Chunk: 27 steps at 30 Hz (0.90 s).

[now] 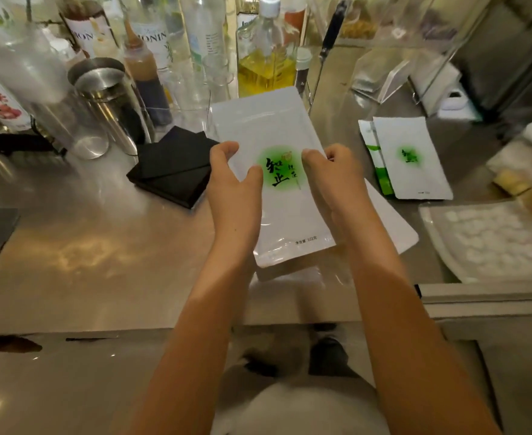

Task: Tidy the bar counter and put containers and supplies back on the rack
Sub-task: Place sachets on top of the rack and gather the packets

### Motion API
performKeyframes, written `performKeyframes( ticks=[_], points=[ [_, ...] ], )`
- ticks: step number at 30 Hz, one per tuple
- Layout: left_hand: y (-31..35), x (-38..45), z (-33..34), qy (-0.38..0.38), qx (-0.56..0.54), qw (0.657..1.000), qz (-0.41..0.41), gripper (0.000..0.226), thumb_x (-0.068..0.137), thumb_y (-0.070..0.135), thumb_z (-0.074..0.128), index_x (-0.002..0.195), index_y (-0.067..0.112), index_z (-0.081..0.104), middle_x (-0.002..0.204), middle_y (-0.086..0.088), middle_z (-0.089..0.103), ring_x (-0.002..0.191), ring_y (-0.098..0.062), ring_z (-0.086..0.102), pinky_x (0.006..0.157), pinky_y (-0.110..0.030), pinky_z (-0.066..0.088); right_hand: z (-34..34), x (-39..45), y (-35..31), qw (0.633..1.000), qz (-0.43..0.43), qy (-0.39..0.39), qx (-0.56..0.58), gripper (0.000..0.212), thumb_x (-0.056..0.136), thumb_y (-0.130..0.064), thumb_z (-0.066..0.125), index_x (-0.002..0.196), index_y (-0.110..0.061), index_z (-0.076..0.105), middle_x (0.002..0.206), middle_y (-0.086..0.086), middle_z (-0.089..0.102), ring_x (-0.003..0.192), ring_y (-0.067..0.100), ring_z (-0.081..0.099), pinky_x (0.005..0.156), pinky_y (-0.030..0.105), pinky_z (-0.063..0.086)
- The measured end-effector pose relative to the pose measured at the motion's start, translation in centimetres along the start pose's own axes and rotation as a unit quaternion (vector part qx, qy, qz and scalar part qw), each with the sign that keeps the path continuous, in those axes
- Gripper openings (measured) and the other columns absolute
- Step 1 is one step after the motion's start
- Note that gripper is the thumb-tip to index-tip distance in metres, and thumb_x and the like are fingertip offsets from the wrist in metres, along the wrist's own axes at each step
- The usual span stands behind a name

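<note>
Holding one white tea pouch (285, 196) above the steel counter's (101, 246) near edge: left hand (236, 189) and right hand (337, 180), fingers curled onto its side edges, thumbs on its face. Second pouch (410, 158) flat toward the right edge. Black napkins (173, 171) just left; steel shaker (108, 95) and syrup bottles (148, 58) along the far edge.

Matt pouch (277, 196), brushed-steel counter (101, 240)
</note>
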<state>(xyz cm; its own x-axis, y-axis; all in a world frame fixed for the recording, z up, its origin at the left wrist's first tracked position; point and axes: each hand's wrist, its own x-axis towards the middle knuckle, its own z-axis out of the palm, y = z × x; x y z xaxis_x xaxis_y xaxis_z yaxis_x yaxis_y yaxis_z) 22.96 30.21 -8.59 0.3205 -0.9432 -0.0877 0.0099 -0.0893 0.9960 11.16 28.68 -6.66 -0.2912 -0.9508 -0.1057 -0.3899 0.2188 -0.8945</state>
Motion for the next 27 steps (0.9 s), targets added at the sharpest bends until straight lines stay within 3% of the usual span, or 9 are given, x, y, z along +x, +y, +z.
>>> performKeyframes(
  ticks=[2, 5, 8, 13, 16, 19, 22, 25, 27],
  points=[
    [0.2, 0.0, 1.8, -0.012, -0.005, 1.0, 0.003, 0.037, 0.085, 0.006, 0.053, 0.116, 0.024, 0.045, 0.118, 0.003, 0.053, 0.101, -0.015, 0.059, 0.087, -0.035, 0.054, -1.4, 0.9, 0.4, 1.0, 0.006, 0.004, 0.008, 0.028, 0.089, -0.029, 0.05, 0.065, -0.023, 0.038, 0.066, -0.008, 0.043, 0.056, 0.006, 0.04, 0.044, 0.017, 0.033],
    [0.7, -0.1, 4.9, -0.034, -0.04, 0.999, -0.007, 0.038, 0.077, 0.01, 0.053, 0.099, 0.04, 0.047, 0.12, 0.001, 0.055, 0.103, -0.023, 0.063, 0.089, -0.046, 0.055, -4.0, 2.5, 1.2, 1.0, 0.015, 0.008, 0.007, 0.026, 0.089, -0.03, 0.05, 0.066, -0.023, 0.039, 0.068, -0.007, 0.044, 0.058, 0.008, 0.041, 0.05, 0.024, 0.03],
    [1.2, -0.2, 8.2, -0.04, -0.051, 0.998, -0.018, 0.038, 0.072, 0.011, 0.052, 0.092, 0.043, 0.047, 0.12, -0.002, 0.055, 0.102, -0.027, 0.063, 0.089, -0.049, 0.054, -6.7, 4.5, 2.1, 0.999, 0.012, 0.018, 0.023, 0.027, 0.088, -0.029, 0.05, 0.065, -0.023, 0.038, 0.066, -0.007, 0.042, 0.055, 0.009, 0.039, 0.047, 0.022, 0.031],
    [1.9, -0.8, 14.8, -0.037, -0.084, 0.995, -0.025, 0.041, 0.069, 0.01, 0.048, 0.097, 0.038, 0.049, 0.125, -0.005, 0.054, 0.092, -0.024, 0.062, 0.082, -0.041, 0.054, -11.7, 8.5, 4.3, 0.997, 0.017, 0.006, 0.071, 0.032, 0.089, -0.027, 0.05, 0.062, -0.023, 0.032, 0.064, -0.006, 0.035, 0.053, 0.012, 0.034, 0.047, 0.023, 0.028],
    [1.8, -1.1, 18.6, -0.03, -0.09, 0.995, -0.033, 0.043, 0.073, 0.003, 0.047, 0.103, 0.034, 0.048, 0.127, -0.009, 0.053, 0.094, -0.026, 0.064, 0.08, -0.042, 0.056, -14.2, 10.8, 5.7, 0.996, 0.03, -0.008, 0.079, 0.025, 0.088, -0.029, 0.051, 0.068, -0.022, 0.038, 0.069, -0.004, 0.043, 0.061, 0.015, 0.045, 0.053, 0.028, 0.039],
    [1.4, -1.6, 22.5, -0.015, -0.08, 0.995, -0.05, 0.046, 0.078, -0.004, 0.044, 0.108, 0.03, 0.049, 0.122, -0.01, 0.053, 0.079, -0.02, 0.062, 0.064, -0.03, 0.054, -16.6, 12.9, 7.8, 0.995, 0.04, -0.029, 0.092, 0.015, 0.085, -0.033, 0.053, 0.088, -0.019, 0.051, 0.091, 0.003, 0.061, 0.085, 0.024, 0.063, 0.075, 0.04, 0.056],
    [0.8, -2.2, 25.5, -0.013, -0.05, 0.997, -0.059, 0.048, 0.08, -0.005, 0.043, 0.115, 0.029, 0.047, 0.104, -0.004, 0.055, 0.071, -0.014, 0.06, 0.054, -0.021, 0.047, -18.8, 14.5, 9.7, 0.994, 0.045, -0.049, 0.082, 0.021, 0.086, -0.034, 0.053, 0.097, -0.016, 0.054, 0.101, 0.007, 0.063, 0.095, 0.028, 0.064, 0.084, 0.047, 0.055],
    [0.5, -2.7, 28.1, -0.016, 0.0, 0.999, -0.051, 0.052, 0.085, -0.005, 0.043, 0.126, 0.026, 0.04, 0.09, 0.004, 0.056, 0.072, -0.006, 0.059, 0.044, -0.007, 0.042, -20.4, 16.1, 11.4, 0.993, 0.048, -0.056, 0.093, 0.028, 0.089, -0.03, 0.052, 0.108, -0.01, 0.056, 0.107, 0.007, 0.064, 0.096, 0.024, 0.064, 0.081, 0.041, 0.055],
    [0.0, -2.5, 30.0, -0.012, 0.019, 0.998, -0.065, 0.056, 0.085, -0.004, 0.044, 0.133, 0.022, 0.034, 0.094, 0.003, 0.058, 0.077, -0.005, 0.059, 0.042, -0.004, 0.041, -21.4, 17.5, 12.6, 0.994, 0.052, -0.056, 0.084, 0.023, 0.09, -0.029, 0.052, 0.104, -0.011, 0.053, 0.097, 0.0, 0.06, 0.086, 0.018, 0.058, 0.065, 0.029, 0.049]
  ],
)
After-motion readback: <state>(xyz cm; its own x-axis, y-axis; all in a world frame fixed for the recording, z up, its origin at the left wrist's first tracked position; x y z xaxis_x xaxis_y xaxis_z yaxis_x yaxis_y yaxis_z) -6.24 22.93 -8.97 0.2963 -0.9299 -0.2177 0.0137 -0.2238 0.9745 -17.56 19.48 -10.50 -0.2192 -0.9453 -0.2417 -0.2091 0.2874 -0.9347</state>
